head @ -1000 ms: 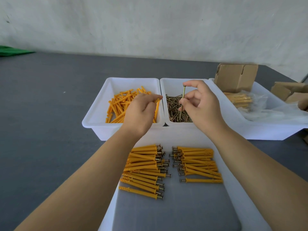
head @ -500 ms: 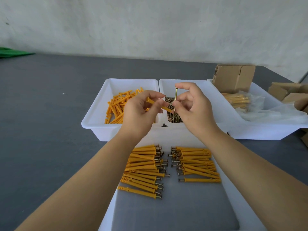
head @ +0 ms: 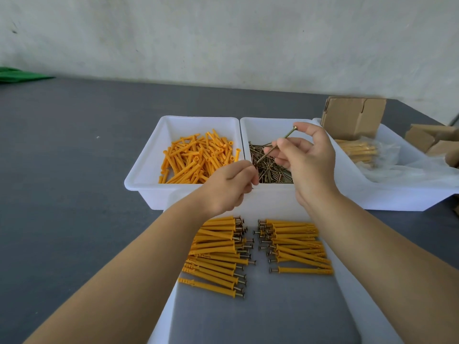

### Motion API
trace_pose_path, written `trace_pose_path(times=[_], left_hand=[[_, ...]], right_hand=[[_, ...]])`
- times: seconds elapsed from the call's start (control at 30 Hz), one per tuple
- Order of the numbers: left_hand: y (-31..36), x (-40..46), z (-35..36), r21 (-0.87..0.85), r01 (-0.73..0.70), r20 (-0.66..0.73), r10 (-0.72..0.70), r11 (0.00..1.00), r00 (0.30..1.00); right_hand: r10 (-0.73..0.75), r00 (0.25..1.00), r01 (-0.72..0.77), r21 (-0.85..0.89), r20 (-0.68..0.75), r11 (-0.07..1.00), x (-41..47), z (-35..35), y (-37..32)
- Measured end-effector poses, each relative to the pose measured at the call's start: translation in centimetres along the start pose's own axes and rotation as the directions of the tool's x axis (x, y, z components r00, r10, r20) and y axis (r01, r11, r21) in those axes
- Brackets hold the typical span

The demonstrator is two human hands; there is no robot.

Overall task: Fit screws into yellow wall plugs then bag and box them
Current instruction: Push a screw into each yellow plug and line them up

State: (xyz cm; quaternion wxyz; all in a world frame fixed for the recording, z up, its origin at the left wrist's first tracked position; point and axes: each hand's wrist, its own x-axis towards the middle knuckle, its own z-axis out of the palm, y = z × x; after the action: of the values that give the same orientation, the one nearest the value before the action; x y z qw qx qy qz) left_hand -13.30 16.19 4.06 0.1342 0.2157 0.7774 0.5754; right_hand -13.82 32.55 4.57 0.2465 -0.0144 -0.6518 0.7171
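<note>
Now you're fitting: right hand [head: 308, 165] pinches a screw [head: 277, 145], left hand [head: 228, 188] seems to grip a plug, hidden, at seven o'clock; align the tip.

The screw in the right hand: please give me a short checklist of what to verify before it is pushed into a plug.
1. Screw held securely by the right hand: ok, pinched along the shaft, head uppermost.
2. Screw tip points toward the left hand: ok, it slants down to those fingertips.
3. Plug held in the left hand: cannot tell, the curled fingers hide whatever is inside.
4. Tip lined up with a plug opening: cannot tell.
5. Room in the front tray for the finished piece: ok, bare floor shows below the assembled plugs.
</note>
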Motion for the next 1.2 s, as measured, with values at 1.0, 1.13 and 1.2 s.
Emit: trace_pose_path(times=[1.0,1.13,1.2], left_hand=[[-2.9,1.5,-2.9,0.468,0.148,-0.619,0.205,0.871,0.758],[-3.7,2.0,-3.1,0.570,0.229,-0.552,0.161,0.789,0.818],[-3.9,2.2,-3.2,0.636,0.280,-0.506,0.114,0.719,0.855]], right_hand=[[0.283,0.384,0.669,-0.475,0.879,0.571,-5.7,2.6,-0.7],[0.289,0.268,0.833,-0.371,0.919,0.410,-7.4,3.6,1.0],[0.293,0.237,0.875,-0.334,0.926,0.349,-7.8,3.8,1.6]])
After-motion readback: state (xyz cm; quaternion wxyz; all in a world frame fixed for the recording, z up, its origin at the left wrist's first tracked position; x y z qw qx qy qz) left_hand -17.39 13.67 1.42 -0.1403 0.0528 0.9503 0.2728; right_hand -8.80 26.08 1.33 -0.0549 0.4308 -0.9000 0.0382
